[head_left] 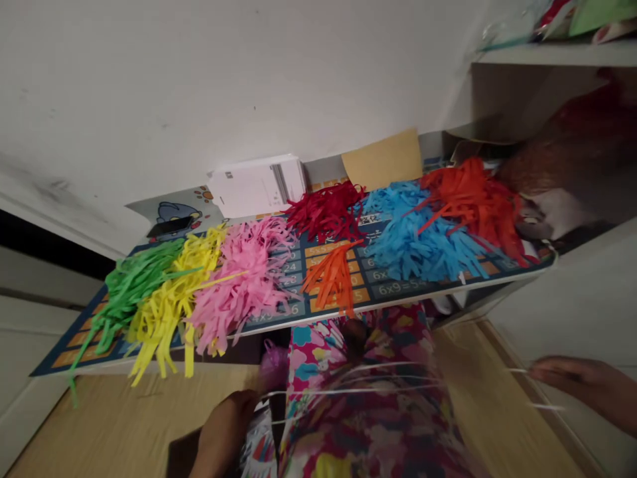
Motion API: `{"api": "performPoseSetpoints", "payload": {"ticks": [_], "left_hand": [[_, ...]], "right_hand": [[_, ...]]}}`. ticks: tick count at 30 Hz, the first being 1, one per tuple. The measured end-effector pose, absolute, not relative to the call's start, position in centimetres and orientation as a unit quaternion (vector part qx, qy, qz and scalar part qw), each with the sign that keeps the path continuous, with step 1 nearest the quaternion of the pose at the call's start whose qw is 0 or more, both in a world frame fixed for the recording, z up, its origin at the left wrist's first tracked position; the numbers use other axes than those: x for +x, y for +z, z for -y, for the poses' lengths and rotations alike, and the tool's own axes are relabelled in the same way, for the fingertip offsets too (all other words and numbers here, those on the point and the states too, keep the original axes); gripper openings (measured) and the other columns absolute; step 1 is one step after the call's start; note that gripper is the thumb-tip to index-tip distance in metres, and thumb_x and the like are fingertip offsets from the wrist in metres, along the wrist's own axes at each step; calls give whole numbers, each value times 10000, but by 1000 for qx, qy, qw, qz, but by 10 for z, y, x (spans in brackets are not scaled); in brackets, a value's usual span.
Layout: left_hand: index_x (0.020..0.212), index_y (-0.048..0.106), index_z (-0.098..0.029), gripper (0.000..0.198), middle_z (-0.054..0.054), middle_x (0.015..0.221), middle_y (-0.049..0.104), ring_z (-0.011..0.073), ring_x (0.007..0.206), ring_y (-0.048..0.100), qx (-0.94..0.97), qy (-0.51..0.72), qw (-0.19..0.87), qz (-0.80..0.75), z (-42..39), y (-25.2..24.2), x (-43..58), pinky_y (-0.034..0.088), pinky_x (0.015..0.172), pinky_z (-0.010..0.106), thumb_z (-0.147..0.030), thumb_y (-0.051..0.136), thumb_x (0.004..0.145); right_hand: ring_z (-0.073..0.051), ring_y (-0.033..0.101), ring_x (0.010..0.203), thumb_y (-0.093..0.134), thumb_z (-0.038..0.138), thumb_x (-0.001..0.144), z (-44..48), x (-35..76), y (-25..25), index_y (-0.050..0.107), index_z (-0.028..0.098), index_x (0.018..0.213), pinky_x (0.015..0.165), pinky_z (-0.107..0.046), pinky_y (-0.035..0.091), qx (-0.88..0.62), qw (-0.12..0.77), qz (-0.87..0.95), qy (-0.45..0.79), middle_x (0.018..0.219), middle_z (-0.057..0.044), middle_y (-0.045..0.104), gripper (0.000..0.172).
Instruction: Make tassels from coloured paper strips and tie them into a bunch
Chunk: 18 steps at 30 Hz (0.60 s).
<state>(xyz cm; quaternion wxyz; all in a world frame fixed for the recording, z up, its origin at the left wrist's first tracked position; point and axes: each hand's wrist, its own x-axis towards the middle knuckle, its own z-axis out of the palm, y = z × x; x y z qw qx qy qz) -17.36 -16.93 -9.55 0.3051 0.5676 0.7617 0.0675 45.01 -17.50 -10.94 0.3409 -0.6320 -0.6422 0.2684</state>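
Down at the bottom edge, both hands work a set of white threads [388,385], thin, several strands, pulled roughly level across the lap. L end of the strands meets the left hand [223,431], low centre-left, fingers curled closed w/ the threads coming out of them toward the right. R end goes to the right hand [584,388] at the far right edge, fingertips pinched narrow on a strand; one more strand shows just below that hand. So the threads sit between the two grips, spanning over a bright floral garment [378,431] on the lap. Motion blur here, so the exact strand count is unclear.

A blurred purple tuft [273,366] sits just above the left hand.

Beyond the hands is a low table [398,291] w/ a multiplication-chart top, well apart from the threads. On it are heaps of cut paper strips: green strips [132,285] far left, yellow strips [169,305] touching them, then pink strips [243,279], a small orange bunch [336,272] near the front edge, dark red strips [328,212] behind it, blue strips [418,242], and red-orange strips [472,199] overlapping the blue. At the back, against the wall, are a white paper stack [259,186] and a brown card [383,159]. Wooden floor [124,418] shows below the table.
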Motion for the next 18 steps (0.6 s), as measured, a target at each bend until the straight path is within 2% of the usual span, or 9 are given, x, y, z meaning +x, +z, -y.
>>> {"api": "performPoseSetpoints", "payload": {"ticks": [2,4,6,7,9,12,15,16,18], "left_hand": [[897,781,-240,312,110,1048,763,319,989,695,631,72,299,-712,163,-88,-129,498,932,409,-415,533,828],[1135,735,-261,373,96,1247,697,275,1169,623,706,153,360,-591,149,-70,-68,436,1052,376,-428,512,887],[1168,717,-249,394,91,1242,693,254,1131,623,742,199,441,-463,133,-52,-12,440,1046,359,-464,571,871],[1131,729,-227,407,93,1145,724,245,1032,647,742,207,483,-416,125,-47,8,483,971,343,-488,614,840],[946,765,-176,391,75,843,738,200,757,638,712,204,538,-403,113,-44,27,513,737,290,-521,618,832],[733,741,-145,459,10,526,578,130,519,483,658,234,545,-465,97,-58,13,397,557,242,-577,612,820],[695,726,-134,524,-28,456,462,111,483,403,612,257,532,-525,82,-82,-8,326,527,238,-651,650,744],[694,725,-130,548,-30,457,453,111,487,397,603,254,530,-539,78,-90,-11,318,528,240,-673,658,717],[705,727,-124,588,-31,466,449,114,493,392,587,240,532,-561,72,-103,-9,312,529,244,-707,664,670]], "right_hand": [[-220,693,618,618,558,853,167,391,-99,776,305,742,554,-306,541,-579,235,703,340,724,-34,743,318],[-217,686,705,563,521,913,152,313,-82,777,270,793,637,-309,509,-538,171,761,321,772,-43,748,351],[-198,671,750,529,458,949,135,250,-65,777,252,844,682,-288,465,-462,165,813,314,788,-39,744,339],[-188,663,764,518,419,958,129,233,-59,774,240,836,689,-279,449,-442,175,821,316,821,-40,745,335],[-176,653,777,535,410,950,123,231,-51,775,236,903,691,-270,439,-447,231,796,336,849,-39,744,301],[-129,562,556,631,510,869,133,282,-54,752,221,900,544,-245,411,-500,394,633,441,688,-17,689,315],[-83,342,380,689,577,775,150,335,-64,672,223,773,391,-228,295,-503,597,391,488,527,30,542,355],[-82,321,378,694,575,763,154,346,-67,651,235,764,376,-226,285,-493,645,337,477,530,34,527,343],[-93,373,410,700,536,759,156,359,-68,644,264,774,381,-226,334,-476,713,272,438,588,27,562,279]]}}
